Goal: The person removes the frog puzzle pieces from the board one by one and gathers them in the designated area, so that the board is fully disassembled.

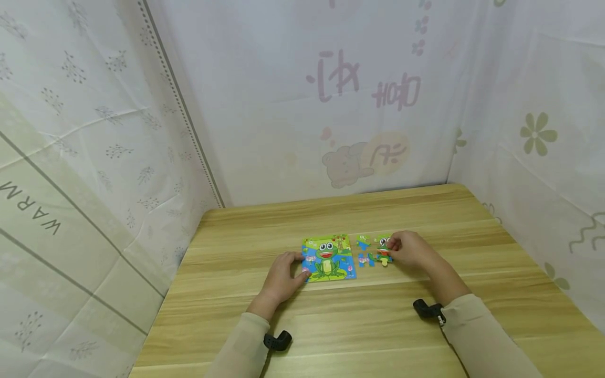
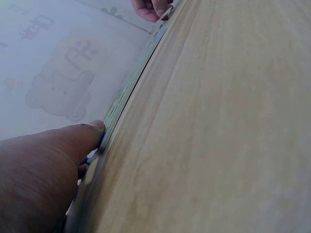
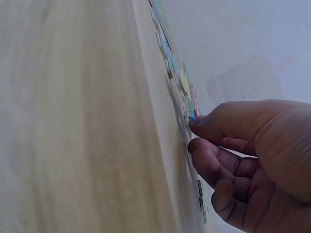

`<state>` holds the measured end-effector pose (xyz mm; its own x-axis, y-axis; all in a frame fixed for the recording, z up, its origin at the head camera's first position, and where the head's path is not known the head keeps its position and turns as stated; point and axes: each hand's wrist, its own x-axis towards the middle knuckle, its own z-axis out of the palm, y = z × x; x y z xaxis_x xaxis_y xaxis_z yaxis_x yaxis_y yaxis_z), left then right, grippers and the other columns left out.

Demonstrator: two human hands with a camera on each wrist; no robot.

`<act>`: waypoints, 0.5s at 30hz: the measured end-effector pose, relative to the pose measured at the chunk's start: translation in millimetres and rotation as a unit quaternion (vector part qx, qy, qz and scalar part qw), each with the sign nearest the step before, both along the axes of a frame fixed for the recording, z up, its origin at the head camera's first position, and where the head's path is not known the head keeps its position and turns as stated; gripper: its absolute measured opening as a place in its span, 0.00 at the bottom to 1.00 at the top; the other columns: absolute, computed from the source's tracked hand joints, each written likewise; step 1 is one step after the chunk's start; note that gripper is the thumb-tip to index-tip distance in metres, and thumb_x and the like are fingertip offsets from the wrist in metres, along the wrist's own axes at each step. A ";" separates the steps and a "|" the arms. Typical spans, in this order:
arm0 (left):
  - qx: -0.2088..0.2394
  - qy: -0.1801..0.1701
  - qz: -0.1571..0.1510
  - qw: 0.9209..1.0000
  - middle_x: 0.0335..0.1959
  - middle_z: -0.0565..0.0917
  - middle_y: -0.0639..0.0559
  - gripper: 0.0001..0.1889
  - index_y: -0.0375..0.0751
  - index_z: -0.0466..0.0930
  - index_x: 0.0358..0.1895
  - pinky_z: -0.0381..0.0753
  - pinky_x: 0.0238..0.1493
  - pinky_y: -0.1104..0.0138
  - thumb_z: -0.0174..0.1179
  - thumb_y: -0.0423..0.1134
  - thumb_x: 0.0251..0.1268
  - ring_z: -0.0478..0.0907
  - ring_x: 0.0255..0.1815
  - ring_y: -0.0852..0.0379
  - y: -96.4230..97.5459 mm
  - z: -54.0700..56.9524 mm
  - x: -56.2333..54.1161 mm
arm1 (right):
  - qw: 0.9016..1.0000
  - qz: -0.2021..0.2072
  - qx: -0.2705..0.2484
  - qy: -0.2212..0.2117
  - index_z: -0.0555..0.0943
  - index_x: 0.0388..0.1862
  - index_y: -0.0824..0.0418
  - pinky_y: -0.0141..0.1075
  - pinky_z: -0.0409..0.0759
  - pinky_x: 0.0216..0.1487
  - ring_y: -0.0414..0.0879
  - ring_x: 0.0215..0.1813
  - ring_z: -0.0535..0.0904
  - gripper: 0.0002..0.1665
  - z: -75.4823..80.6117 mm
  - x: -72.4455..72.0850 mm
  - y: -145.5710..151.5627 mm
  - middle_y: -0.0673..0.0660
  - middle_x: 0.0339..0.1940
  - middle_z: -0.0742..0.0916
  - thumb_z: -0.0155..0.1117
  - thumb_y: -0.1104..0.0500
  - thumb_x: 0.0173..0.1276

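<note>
A square frog picture [image 1: 327, 257] lies flat on the wooden table, with a green frog on a blue and green ground. At its left edge rests my left hand [image 1: 283, 275], the thumb on the lower left corner and the fingers a little higher. In the left wrist view the thumb [image 2: 82, 138] touches this edge. My right hand [image 1: 410, 249] pinches a puzzle piece [image 1: 383, 244] with part of the frog's face, between thumb and fingers. It is tilted just above the other pieces. Left of it lie a loose blue and green piece [image 1: 363, 242] and a pink-flowered piece [image 1: 363, 260].
A light wooden table [image 1: 340, 325] has its far edge against a printed white curtain [image 1: 283, 131]. More curtain hangs on both sides. Each wrist carries a black camera, one of them the left wrist camera [image 1: 278, 341].
</note>
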<state>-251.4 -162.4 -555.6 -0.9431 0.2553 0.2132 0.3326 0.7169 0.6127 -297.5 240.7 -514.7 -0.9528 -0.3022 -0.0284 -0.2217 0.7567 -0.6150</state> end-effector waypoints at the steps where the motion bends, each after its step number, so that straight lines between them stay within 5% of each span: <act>1: -0.001 -0.002 0.000 1.000 0.62 0.81 0.51 0.24 0.43 0.79 0.65 0.67 0.77 0.51 0.71 0.46 0.70 0.71 0.72 0.46 0.0 0.1 0.0 | 1.000 0.003 0.002 0.002 0.85 0.38 0.60 0.40 0.82 0.40 0.47 0.37 0.79 0.02 -0.5 -0.1 0.7 0.52 0.34 0.84 0.71 0.63 0.70; 15: -0.004 0.001 0.002 1.000 0.62 0.81 0.51 0.24 0.43 0.79 0.65 0.67 0.77 0.51 0.72 0.47 0.70 0.71 0.72 0.45 -0.3 -1.4 -1.4 | 1.000 -0.005 -0.008 -0.006 0.85 0.38 0.59 0.41 0.82 0.41 0.47 0.38 0.79 0.02 0.0 1.2 4.8 0.52 0.35 0.84 0.71 0.64 0.70</act>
